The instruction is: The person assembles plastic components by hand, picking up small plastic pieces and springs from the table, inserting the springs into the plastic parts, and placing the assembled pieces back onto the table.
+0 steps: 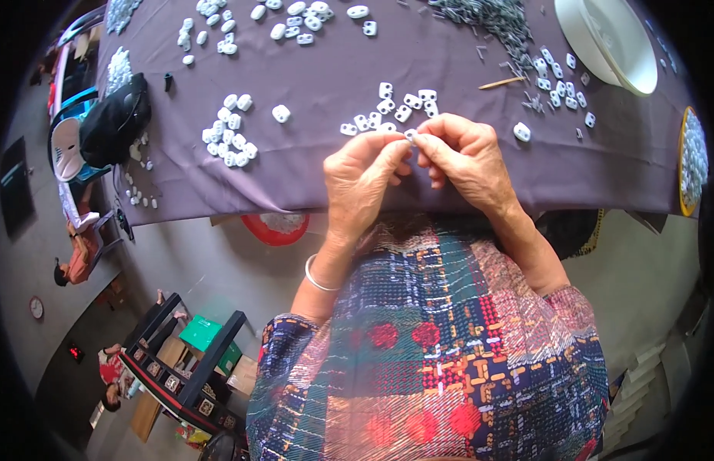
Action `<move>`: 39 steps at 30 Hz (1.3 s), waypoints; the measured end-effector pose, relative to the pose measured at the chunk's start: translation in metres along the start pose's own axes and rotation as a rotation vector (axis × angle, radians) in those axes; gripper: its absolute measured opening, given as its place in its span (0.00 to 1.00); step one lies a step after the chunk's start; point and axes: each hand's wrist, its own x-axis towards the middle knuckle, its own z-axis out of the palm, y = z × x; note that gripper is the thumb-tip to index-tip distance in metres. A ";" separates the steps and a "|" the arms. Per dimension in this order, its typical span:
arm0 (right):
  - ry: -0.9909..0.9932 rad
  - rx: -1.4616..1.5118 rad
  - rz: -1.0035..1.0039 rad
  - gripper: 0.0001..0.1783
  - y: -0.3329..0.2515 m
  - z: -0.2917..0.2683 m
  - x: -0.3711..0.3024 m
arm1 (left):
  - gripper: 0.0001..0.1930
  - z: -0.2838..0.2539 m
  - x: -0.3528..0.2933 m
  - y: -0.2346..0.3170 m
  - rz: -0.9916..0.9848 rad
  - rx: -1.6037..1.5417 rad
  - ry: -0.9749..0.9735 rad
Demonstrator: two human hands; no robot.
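My left hand (362, 180) and my right hand (471, 159) meet over the near part of the table, thumbs and forefingers pinched together. Between their fingertips is a small white plastic piece (410, 134), mostly covered by the fingers. Just beyond the hands lies a loose group of white plastic pieces with round holes (403, 114). Left of them sits a cluster of rounded white pieces (232, 134), with a single white piece (281, 114) apart from it. One more white piece (522, 132) rests to the right of my right hand.
A purple-grey cloth (295, 180) covers the table. At the far right stand a white basin (634, 65) and a yellow-rimmed tray (687, 192) of small pale parts. A grey heap of tiny parts (495, 23) and a thin wooden stick (501, 83) lie beyond. A black bag (115, 123) is left.
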 end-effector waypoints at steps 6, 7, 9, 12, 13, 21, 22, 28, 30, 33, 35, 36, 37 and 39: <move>0.037 0.021 0.041 0.07 -0.001 0.000 -0.003 | 0.05 0.005 0.001 -0.007 0.015 0.011 -0.004; 0.024 0.027 0.040 0.07 -0.001 0.001 -0.003 | 0.05 0.006 0.001 -0.007 0.032 0.030 0.003; 0.053 0.000 0.051 0.07 -0.003 0.002 -0.003 | 0.04 0.010 0.000 -0.005 0.059 0.040 0.043; 0.057 -0.001 0.063 0.07 -0.002 0.001 -0.003 | 0.06 0.012 0.001 -0.013 0.122 0.009 0.049; 0.063 -0.021 0.068 0.07 -0.002 0.002 -0.001 | 0.06 0.009 0.002 -0.014 0.123 0.013 0.056; 0.009 -0.095 0.040 0.07 0.000 0.001 0.000 | 0.05 0.004 0.002 -0.011 0.084 0.016 0.030; 0.019 -0.099 0.044 0.07 0.000 0.001 -0.001 | 0.04 0.004 0.002 -0.011 0.080 0.001 0.041; 0.016 -0.052 0.052 0.07 -0.001 -0.001 -0.002 | 0.06 0.005 -0.004 -0.008 0.151 -0.018 0.039; 0.021 -0.032 0.053 0.08 -0.001 -0.002 -0.003 | 0.08 0.000 -0.003 -0.005 0.208 0.050 0.126; 0.061 -0.017 0.039 0.08 0.001 -0.007 -0.001 | 0.11 -0.022 0.002 0.001 0.281 0.216 0.397; 0.042 0.107 -0.005 0.08 -0.001 -0.006 -0.001 | 0.08 -0.048 0.008 -0.002 0.357 0.320 0.513; 0.027 0.154 -0.009 0.08 0.000 -0.009 0.001 | 0.06 -0.054 0.006 0.002 0.305 0.341 0.538; 0.013 0.196 -0.025 0.08 0.002 -0.011 0.002 | 0.05 -0.065 0.006 -0.003 0.340 0.426 0.530; 0.004 0.241 -0.026 0.08 0.003 -0.013 0.003 | 0.05 -0.067 0.004 -0.004 0.329 0.572 0.439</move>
